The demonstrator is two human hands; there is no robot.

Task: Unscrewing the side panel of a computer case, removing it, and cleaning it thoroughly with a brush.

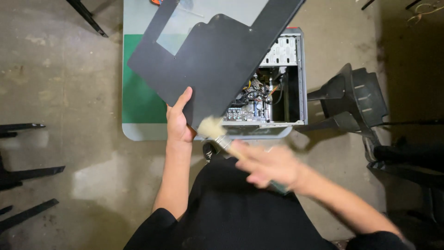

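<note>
- The side panel point(217, 55) is a flat black metal sheet with a rectangular window cut-out, held tilted by its lower edge above the surface.
- The paintbrush point(217, 131) has pale bristles, a metal ferrule and a light handle; its bristles touch the panel's lower corner, blurred.

- A small table point(138, 132) with rounded corners stands on the concrete floor point(69, 69); its top shows a green patch with a pale grey border.
- Lying directly on the table, an open computer case point(282, 99) with cables and boards exposed, reaching the near edge.
- On the floor to the right, a dark plastic chair point(356, 99).
- To the left, dark furniture legs point(27, 173) rest on the concrete.
</note>
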